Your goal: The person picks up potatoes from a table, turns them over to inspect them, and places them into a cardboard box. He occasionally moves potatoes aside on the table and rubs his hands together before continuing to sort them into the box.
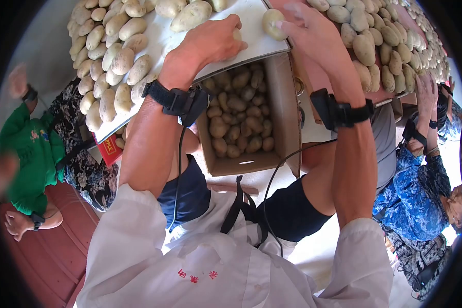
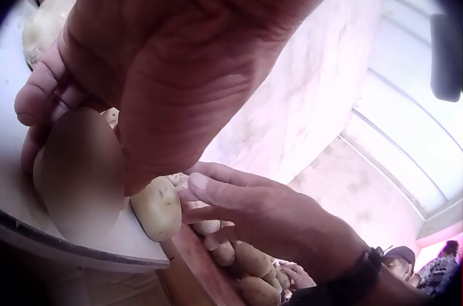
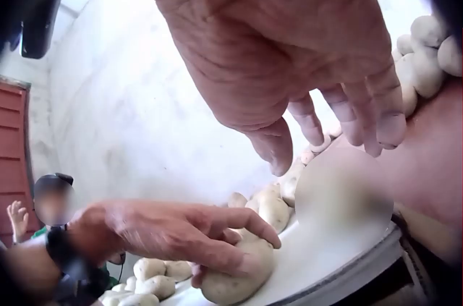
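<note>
My left hand (image 1: 210, 43) grips a pale potato (image 3: 235, 281) on the white tabletop (image 1: 164, 37), close to its front edge. In the right wrist view its fingers and thumb bend over that potato's top. My right hand (image 1: 313, 38) is spread, fingers extended, beside a second potato (image 1: 272, 23) at the tabletop's right corner. Its thumb overlaps that potato in the head view. From the right wrist, the hand (image 3: 304, 67) hangs above the potato with a gap under the fingertips. Below both hands stands a cardboard box (image 1: 285, 102) partly filled with smaller potatoes (image 1: 241, 113).
Many potatoes (image 1: 115, 56) cover the left of the white tabletop. A reddish surface to the right bears another large spread of potatoes (image 1: 364, 49). A person in green (image 1: 31, 149) sits at left, one in a blue patterned shirt (image 1: 408, 190) at right. Cables run from both wrist cameras.
</note>
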`<state>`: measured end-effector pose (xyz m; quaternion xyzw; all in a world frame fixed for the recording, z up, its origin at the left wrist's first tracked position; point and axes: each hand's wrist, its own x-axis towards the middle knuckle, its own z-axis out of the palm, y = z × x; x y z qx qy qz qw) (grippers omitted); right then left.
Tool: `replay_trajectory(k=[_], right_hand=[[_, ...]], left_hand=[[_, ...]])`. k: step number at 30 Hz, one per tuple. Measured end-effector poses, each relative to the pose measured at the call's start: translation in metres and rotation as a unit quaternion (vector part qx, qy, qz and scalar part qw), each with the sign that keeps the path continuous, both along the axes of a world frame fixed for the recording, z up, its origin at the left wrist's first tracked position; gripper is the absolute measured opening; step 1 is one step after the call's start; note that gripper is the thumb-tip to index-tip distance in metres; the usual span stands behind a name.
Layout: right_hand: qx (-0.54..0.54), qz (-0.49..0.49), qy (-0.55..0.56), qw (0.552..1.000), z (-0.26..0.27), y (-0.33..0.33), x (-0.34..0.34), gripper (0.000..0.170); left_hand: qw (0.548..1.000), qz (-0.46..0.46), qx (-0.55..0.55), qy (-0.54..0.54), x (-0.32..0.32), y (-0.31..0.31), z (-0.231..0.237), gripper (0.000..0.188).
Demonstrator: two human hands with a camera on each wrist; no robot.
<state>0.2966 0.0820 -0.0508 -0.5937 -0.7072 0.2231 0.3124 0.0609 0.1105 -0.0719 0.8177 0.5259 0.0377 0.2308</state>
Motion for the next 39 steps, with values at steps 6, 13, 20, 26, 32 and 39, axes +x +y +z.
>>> replay_trajectory(k=[6, 13, 20, 26, 32, 39], right_hand=[[0.067, 0.021, -0.159, 0.985, -0.022, 0.022, -0.014, 0.047], [0.068, 0.039, -0.139, 0.987, -0.033, 0.03, -0.012, 0.043], [0.021, 0.023, -0.121, 0.992, -0.021, 0.029, -0.019, 0.042], [-0.042, 0.038, -0.167, 0.984, -0.027, 0.031, -0.012, 0.037], [-0.174, 0.081, 0.087, 0.978, -0.011, 0.028, 0.005, 0.047], [-0.279, 0.128, 0.551, 0.776, 0.015, 0.008, -0.007, 0.049]], left_hand=[[0.999, -0.038, -0.002, -0.01, -0.004, -0.003, 0.001, 0.047], [0.982, -0.158, -0.09, -0.053, -0.003, -0.02, 0.013, 0.04], [0.926, -0.151, -0.334, -0.09, 0.001, -0.034, 0.035, 0.034], [0.974, 0.015, -0.149, -0.169, -0.016, -0.009, 0.036, 0.032], [0.892, 0.187, -0.014, -0.412, -0.042, 0.002, 0.058, 0.024], [0.837, 0.222, 0.039, -0.498, -0.059, 0.006, 0.059, 0.03]])
